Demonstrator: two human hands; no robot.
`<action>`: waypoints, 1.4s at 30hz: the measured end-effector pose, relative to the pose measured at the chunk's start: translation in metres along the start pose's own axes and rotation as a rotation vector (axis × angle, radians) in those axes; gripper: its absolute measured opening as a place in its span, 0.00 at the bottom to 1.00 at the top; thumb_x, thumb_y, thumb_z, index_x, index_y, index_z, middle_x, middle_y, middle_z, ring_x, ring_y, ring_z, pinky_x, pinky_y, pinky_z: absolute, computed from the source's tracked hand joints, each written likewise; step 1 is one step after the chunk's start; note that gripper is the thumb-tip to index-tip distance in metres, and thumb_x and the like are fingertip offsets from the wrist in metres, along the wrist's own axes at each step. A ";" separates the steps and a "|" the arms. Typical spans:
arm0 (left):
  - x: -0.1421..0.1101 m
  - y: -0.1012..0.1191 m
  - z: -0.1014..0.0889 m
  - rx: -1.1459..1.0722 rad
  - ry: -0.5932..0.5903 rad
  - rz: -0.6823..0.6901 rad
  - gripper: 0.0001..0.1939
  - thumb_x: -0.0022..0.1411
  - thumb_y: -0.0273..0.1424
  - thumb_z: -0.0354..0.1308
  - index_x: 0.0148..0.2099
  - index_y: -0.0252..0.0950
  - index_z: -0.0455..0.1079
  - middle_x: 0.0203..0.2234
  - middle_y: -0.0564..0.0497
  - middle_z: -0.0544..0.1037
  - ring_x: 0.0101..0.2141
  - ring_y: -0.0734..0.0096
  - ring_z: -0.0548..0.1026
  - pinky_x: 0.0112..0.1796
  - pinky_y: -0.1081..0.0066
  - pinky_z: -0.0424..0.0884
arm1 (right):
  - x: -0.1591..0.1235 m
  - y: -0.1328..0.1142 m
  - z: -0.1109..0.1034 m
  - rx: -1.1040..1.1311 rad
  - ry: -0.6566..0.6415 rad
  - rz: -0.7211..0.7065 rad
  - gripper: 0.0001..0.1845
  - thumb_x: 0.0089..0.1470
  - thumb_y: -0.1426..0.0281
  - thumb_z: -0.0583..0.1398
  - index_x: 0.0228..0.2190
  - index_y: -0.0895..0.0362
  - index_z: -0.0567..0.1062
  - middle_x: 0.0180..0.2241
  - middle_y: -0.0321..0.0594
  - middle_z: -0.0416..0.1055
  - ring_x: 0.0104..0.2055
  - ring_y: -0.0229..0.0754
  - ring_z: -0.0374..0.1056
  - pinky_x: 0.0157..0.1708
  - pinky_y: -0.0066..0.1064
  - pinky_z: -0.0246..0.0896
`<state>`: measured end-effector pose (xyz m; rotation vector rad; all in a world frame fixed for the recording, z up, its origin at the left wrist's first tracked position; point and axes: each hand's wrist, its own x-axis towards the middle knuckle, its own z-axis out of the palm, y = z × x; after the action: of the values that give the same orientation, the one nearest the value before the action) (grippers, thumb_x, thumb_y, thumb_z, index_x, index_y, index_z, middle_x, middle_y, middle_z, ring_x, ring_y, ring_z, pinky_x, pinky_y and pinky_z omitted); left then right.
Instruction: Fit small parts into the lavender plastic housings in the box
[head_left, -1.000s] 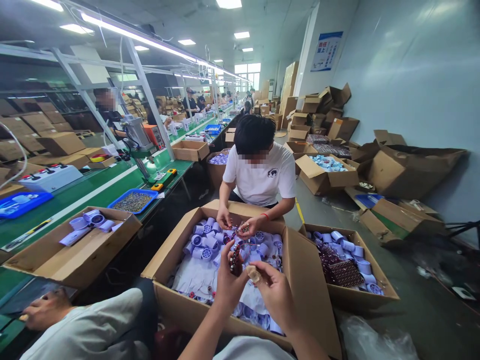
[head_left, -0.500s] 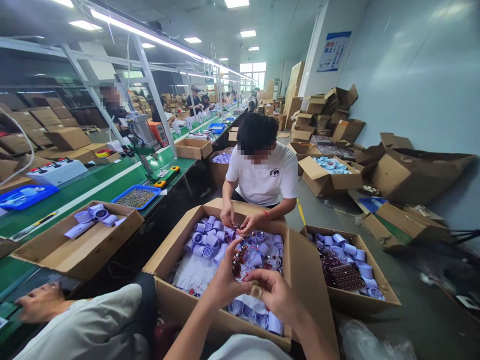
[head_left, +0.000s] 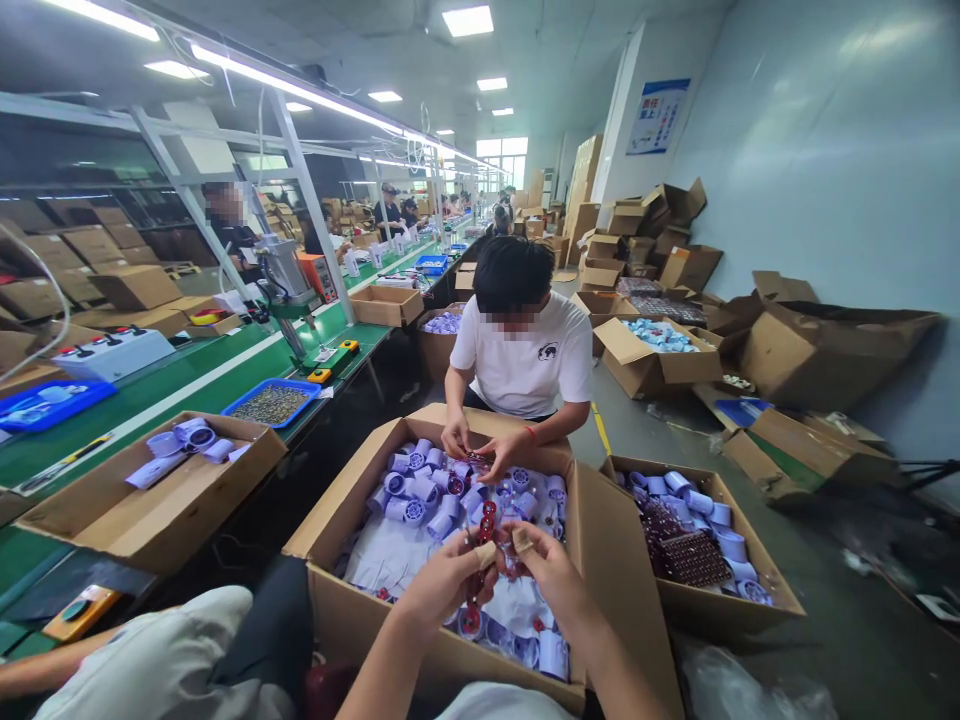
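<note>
My left hand [head_left: 454, 578], with tan tape on its thumb, is closed around a strip of small round red circuit boards [head_left: 487, 520] that sticks out above and below the fingers. Close beside it, my right hand [head_left: 546, 562] is pinched, its thumb taped too; its fingertips hide what they grip, with red bits showing near them. Both hands are over an open cardboard box [head_left: 352, 612] of pale purple plastic housings [head_left: 422, 488], some with red boards and wires. White sheeting [head_left: 386, 548] lies among the housings.
Across the box a co-worker [head_left: 521, 350] handles a dark red strip. Another box of purple housings and dark red board sheets [head_left: 694, 558] stands to the right. On the left are a green bench, a shallow carton [head_left: 142, 530] and a blue tray [head_left: 274, 402]. A neighbour's sleeve [head_left: 172, 660] is lower left.
My hands have turned and drawn together, my left fingers now wrapped round the board strip, which stands upright. The co-worker's right-side hand has opened somewhat. The neighbour's hand at lower left has slipped from view.
</note>
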<state>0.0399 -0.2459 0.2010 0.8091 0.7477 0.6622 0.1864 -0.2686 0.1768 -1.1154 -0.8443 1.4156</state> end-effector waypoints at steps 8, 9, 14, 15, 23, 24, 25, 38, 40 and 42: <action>0.002 -0.013 0.010 0.245 -0.019 -0.094 0.24 0.49 0.52 0.59 0.33 0.36 0.64 0.20 0.56 0.72 0.19 0.77 0.69 0.21 0.76 0.60 | 0.001 0.002 0.008 0.109 0.086 -0.084 0.27 0.34 0.48 0.67 0.31 0.55 0.73 0.24 0.36 0.74 0.25 0.40 0.67 0.28 0.31 0.65; 0.004 -0.014 0.011 0.316 0.011 -0.085 0.24 0.50 0.53 0.57 0.32 0.36 0.63 0.19 0.57 0.71 0.18 0.78 0.68 0.20 0.76 0.58 | 0.001 0.005 0.006 0.096 0.105 -0.111 0.26 0.36 0.48 0.67 0.31 0.55 0.73 0.25 0.37 0.74 0.27 0.41 0.69 0.31 0.33 0.66; 0.016 -0.027 0.019 0.471 0.144 0.017 0.26 0.53 0.58 0.48 0.29 0.39 0.57 0.11 0.63 0.61 0.11 0.82 0.56 0.15 0.76 0.49 | 0.001 0.019 0.001 -0.195 0.239 -0.337 0.17 0.48 0.55 0.61 0.32 0.56 0.76 0.31 0.43 0.77 0.34 0.47 0.72 0.36 0.36 0.68; 0.018 -0.031 0.021 0.474 0.158 0.030 0.26 0.53 0.59 0.46 0.28 0.39 0.56 0.10 0.64 0.59 0.10 0.82 0.54 0.14 0.76 0.48 | 0.001 0.021 0.000 -0.281 0.275 -0.407 0.14 0.50 0.58 0.60 0.31 0.55 0.76 0.31 0.43 0.77 0.35 0.47 0.72 0.38 0.37 0.68; 0.025 -0.042 0.025 0.384 0.155 0.016 0.26 0.53 0.59 0.46 0.27 0.39 0.56 0.09 0.64 0.59 0.09 0.82 0.53 0.13 0.76 0.46 | 0.004 0.029 -0.005 -0.567 0.378 -0.648 0.11 0.53 0.67 0.55 0.31 0.53 0.78 0.28 0.42 0.76 0.32 0.45 0.72 0.34 0.34 0.68; 0.026 -0.042 0.024 0.375 0.156 0.006 0.26 0.53 0.58 0.46 0.27 0.39 0.56 0.10 0.64 0.59 0.09 0.83 0.53 0.13 0.76 0.46 | 0.005 0.030 -0.006 -0.543 0.361 -0.606 0.11 0.53 0.66 0.55 0.31 0.53 0.78 0.29 0.43 0.76 0.33 0.45 0.72 0.35 0.34 0.68; 0.026 -0.042 0.022 0.364 0.158 -0.005 0.25 0.53 0.58 0.47 0.28 0.39 0.56 0.10 0.64 0.59 0.09 0.83 0.53 0.13 0.76 0.46 | 0.007 0.031 -0.006 -0.497 0.348 -0.543 0.11 0.52 0.65 0.56 0.31 0.54 0.78 0.29 0.43 0.76 0.33 0.46 0.72 0.35 0.34 0.68; 0.023 -0.041 -0.009 -0.028 0.040 -0.316 0.24 0.50 0.51 0.58 0.37 0.35 0.66 0.26 0.52 0.73 0.22 0.75 0.71 0.22 0.74 0.66 | 0.043 0.056 -0.027 -0.149 0.429 -0.122 0.24 0.41 0.50 0.61 0.34 0.56 0.73 0.29 0.40 0.76 0.34 0.46 0.72 0.34 0.32 0.66; 0.023 -0.042 -0.013 -0.005 0.039 -0.333 0.22 0.49 0.49 0.60 0.38 0.37 0.65 0.27 0.53 0.73 0.21 0.75 0.71 0.20 0.75 0.64 | 0.047 0.059 -0.032 -0.174 0.440 -0.104 0.27 0.36 0.50 0.64 0.35 0.56 0.74 0.35 0.43 0.77 0.41 0.49 0.71 0.39 0.34 0.65; 0.025 -0.045 -0.015 -0.036 0.061 -0.260 0.21 0.47 0.42 0.64 0.40 0.37 0.65 0.29 0.53 0.74 0.22 0.77 0.70 0.21 0.77 0.62 | 0.049 0.061 -0.035 -0.195 0.438 -0.095 0.28 0.33 0.51 0.66 0.35 0.55 0.75 0.38 0.45 0.76 0.45 0.51 0.69 0.41 0.35 0.64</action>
<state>0.0525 -0.2453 0.1486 0.6472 0.8772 0.4671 0.2020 -0.2330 0.1005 -1.4472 -0.7149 0.9721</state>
